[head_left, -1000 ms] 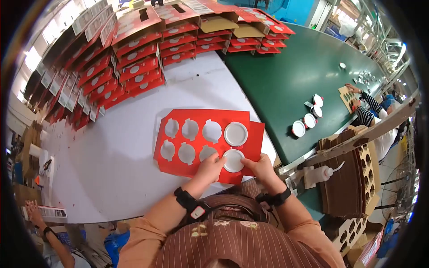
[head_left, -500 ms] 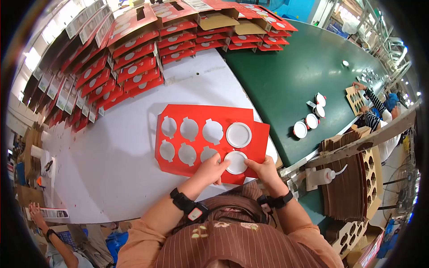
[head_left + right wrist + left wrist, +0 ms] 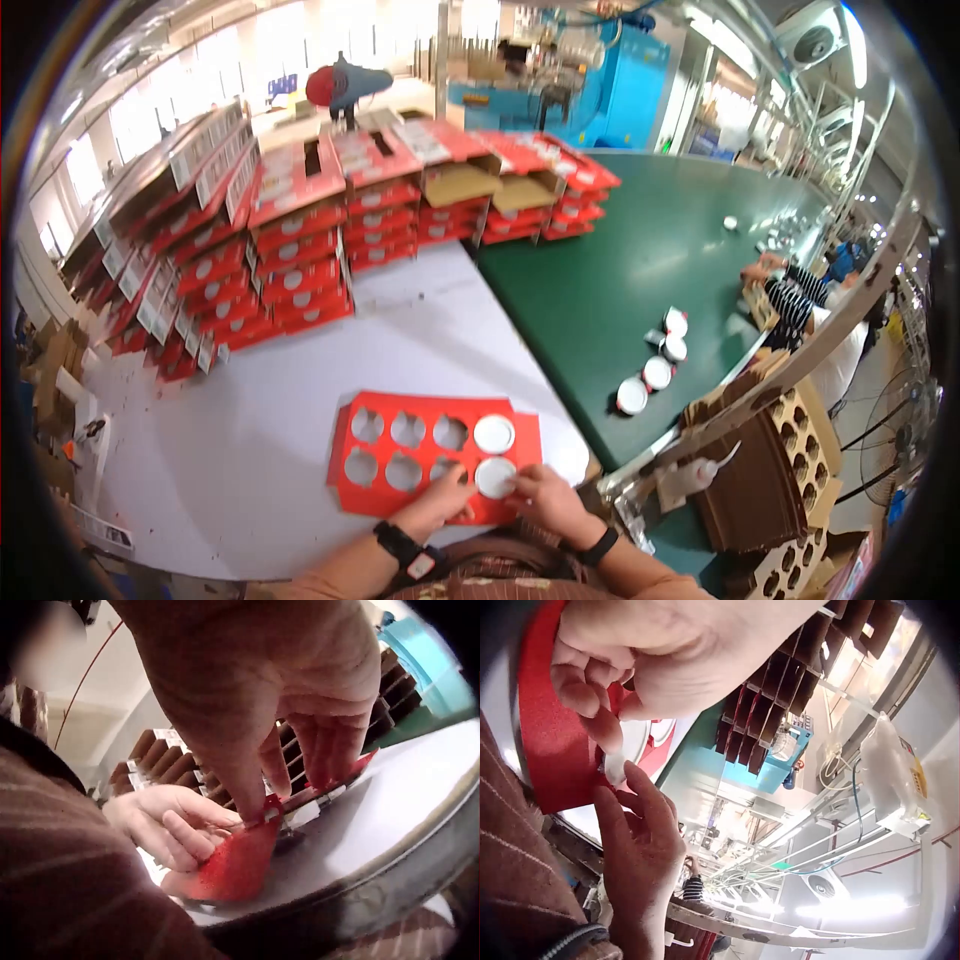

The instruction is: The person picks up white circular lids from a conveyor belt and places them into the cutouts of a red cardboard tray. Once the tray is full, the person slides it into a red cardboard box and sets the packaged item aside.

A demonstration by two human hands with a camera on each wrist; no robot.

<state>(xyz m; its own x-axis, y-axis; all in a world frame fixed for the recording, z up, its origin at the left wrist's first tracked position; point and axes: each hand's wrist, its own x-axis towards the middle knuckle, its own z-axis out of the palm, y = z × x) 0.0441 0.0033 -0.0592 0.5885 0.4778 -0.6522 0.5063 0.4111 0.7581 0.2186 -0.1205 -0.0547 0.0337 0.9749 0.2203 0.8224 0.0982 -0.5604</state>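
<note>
A red cardboard sheet with two rows of round cut-outs lies over the white table near its front edge. Two white round lids with raised rims sit in its right-hand column, a far lid and a near lid. My left hand grips the sheet's near edge beside the near lid; in the right wrist view its curled fingers show under the red card. At the near lid's right edge, my right hand pinches with thumb and fingertips. Both hands come close together in the left wrist view.
Stacked red cartons line the table's far left side. On the green surface to the right stand several white-topped round pieces. A white squeeze bottle and brown cardboard inserts are close right. Another person's striped sleeve is beyond.
The head view has tilted up, so sheet and hands appear lower. My right thumb no longer lies over the lid's face; those fingers now curl at its right edge. The left hand keeps its place.
</note>
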